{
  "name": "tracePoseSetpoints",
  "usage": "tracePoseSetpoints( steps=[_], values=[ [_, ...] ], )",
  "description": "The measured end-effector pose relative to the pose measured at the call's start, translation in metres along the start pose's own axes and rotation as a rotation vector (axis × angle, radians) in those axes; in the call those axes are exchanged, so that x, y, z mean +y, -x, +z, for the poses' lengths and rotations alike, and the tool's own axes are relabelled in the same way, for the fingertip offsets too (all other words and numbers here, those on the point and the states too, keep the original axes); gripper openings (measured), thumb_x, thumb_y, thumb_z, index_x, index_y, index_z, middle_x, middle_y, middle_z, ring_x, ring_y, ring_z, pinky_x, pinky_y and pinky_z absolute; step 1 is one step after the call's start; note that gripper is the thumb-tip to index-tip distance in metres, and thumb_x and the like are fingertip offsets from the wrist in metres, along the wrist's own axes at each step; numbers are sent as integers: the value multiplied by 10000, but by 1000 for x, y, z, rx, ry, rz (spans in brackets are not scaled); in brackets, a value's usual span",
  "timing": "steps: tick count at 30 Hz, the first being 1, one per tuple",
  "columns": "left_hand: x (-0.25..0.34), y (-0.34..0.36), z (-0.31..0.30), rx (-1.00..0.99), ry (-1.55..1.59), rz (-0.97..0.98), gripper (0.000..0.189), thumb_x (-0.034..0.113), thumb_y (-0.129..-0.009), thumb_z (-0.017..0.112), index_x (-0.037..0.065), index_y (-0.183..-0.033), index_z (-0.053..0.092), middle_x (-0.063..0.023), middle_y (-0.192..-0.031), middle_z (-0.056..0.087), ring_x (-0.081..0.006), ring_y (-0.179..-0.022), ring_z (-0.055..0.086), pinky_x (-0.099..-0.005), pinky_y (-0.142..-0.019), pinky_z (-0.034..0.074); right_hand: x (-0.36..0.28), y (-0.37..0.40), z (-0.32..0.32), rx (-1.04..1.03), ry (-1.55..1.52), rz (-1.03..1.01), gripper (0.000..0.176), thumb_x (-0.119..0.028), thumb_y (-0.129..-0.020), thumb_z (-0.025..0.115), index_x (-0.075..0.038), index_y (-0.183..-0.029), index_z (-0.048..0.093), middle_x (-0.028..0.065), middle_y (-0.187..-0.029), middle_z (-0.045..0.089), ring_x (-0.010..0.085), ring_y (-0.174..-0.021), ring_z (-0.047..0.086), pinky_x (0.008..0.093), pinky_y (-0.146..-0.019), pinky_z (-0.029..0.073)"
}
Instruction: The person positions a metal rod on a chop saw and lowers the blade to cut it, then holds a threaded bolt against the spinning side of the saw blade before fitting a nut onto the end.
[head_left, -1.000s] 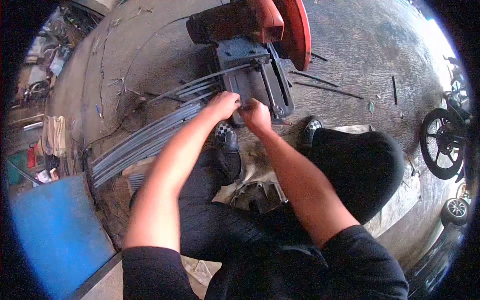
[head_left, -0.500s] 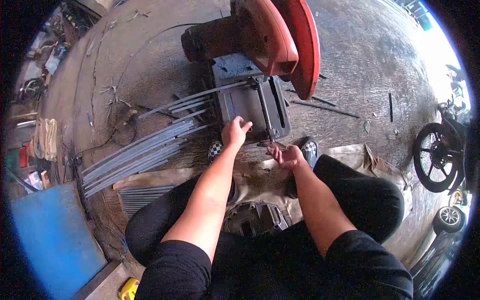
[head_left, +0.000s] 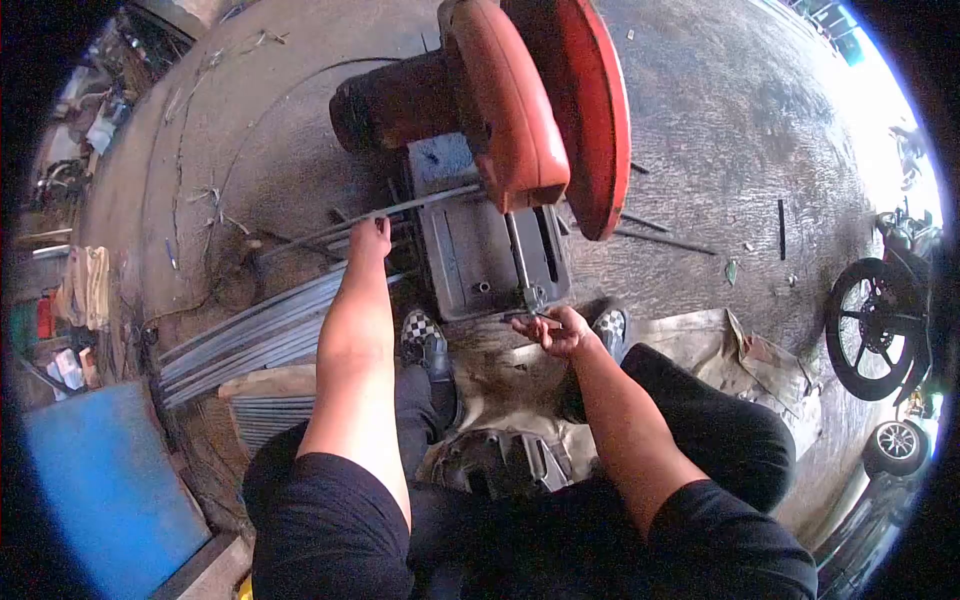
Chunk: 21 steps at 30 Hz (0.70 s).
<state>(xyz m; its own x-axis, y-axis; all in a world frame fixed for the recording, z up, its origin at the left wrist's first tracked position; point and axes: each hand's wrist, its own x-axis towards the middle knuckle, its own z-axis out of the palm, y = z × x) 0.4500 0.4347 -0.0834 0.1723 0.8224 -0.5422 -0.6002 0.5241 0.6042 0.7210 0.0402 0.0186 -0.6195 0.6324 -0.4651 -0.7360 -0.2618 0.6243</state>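
Note:
An orange-red cut-off saw [head_left: 515,110] with a round blade guard [head_left: 590,120] stands in front of me on its dark metal base [head_left: 455,250]. One long thin metal rod [head_left: 425,200] runs from the left onto this base, under the saw head. My left hand [head_left: 372,240] is closed around that rod, left of the base. At the near end of the clamp screw [head_left: 519,250], my right hand [head_left: 558,332] has its fingers curled on the dark crank handle [head_left: 516,319]. A small ring-shaped piece [head_left: 484,287] shows on the base.
Several long grey rods [head_left: 270,325] lie on the floor to the left, near a bundle of shorter rods [head_left: 265,415]. Dark offcuts [head_left: 665,241] lie right of the saw. A blue panel [head_left: 110,480] is at lower left, a motorcycle wheel [head_left: 868,320] at far right.
My left hand has moved left from over the saw base and closed on the rod. My right hand stays by the crank, its fingers now more curled. The saw appears lower in view.

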Motion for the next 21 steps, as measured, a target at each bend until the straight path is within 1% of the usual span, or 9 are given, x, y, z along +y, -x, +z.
tracePoseSetpoints(
  steps=[3,5,6,7,8,15,17,19,21],
  values=[
    [11,-31,-50,-295,-405,203,359,344,-906,480,31,-1056,573,-124,-1026,613,-271,-1001,566,-360,-825,493,-9,-5,23,185,-32,233,361,-184,-950,305,47,-1192,441,72,-880,560,81,-557,523,194,-457,492],
    [23,-17,-17,-391,-546,278,366,344,-911,471,30,-1066,576,-129,-1041,612,-273,-1047,558,-355,-859,488,-6,-6,27,22,94,326,268,-154,-938,308,38,-1039,465,77,-820,542,74,-477,465,181,-365,425],
    [34,22,23,71,-240,82,367,343,-921,458,58,-1138,541,-114,-1131,572,-265,-1091,532,-370,-901,471,-7,-17,22,167,85,189,214,-170,-899,305,-2,-911,439,20,-603,454,67,-412,399,161,-343,372],
    [49,56,71,528,80,-114,383,341,-931,446,86,-1210,506,-100,-1222,531,-258,-1134,506,-384,-943,453,-7,-16,23,168,83,192,214,-170,-899,305,-2,-911,439,20,-603,454,67,-412,399,161,-343,372],
    [47,54,66,449,67,-63,408,314,-958,403,98,-1305,407,-78,-1365,410,-249,-1242,408,-404,-1026,384,-5,-13,27,182,61,222,221,-183,-906,298,-8,-892,432,12,-589,439,64,-412,396,155,-345,365],
    [53,66,60,267,107,-108,379,200,-966,391,102,-1331,364,-92,-1373,412,-265,-1277,387,-426,-1033,375,-8,-8,21,119,163,211,313,-265,-939,287,5,-884,436,17,-611,443,71,-398,385,178,-363,391],
    [59,92,86,256,7,-154,413,213,-976,313,118,-1377,306,-78,-1408,373,-249,-1304,353,-434,-1087,288,-3,-10,25,83,177,229,347,-273,-940,289,31,-921,455,29,-635,469,78,-412,406,185,-379,412],
    [58,91,81,213,10,-178,442,242,-980,252,124,-1406,253,-50,-1444,321,-251,-1336,297,-423,-1108,238,-1,-10,29,338,321,10,412,-280,-943,299,78,-1060,466,53,-701,525,96,-499,489,186,-428,450],
    [55,86,77,240,68,-172,434,246,-980,267,109,-1391,283,-36,-1442,323,-262,-1330,305,-420,-1095,261,-19,-21,22,212,91,398,451,-298,-948,321,70,-1170,456,61,-728,554,114,-620,552,219,-459,476]
  ],
)
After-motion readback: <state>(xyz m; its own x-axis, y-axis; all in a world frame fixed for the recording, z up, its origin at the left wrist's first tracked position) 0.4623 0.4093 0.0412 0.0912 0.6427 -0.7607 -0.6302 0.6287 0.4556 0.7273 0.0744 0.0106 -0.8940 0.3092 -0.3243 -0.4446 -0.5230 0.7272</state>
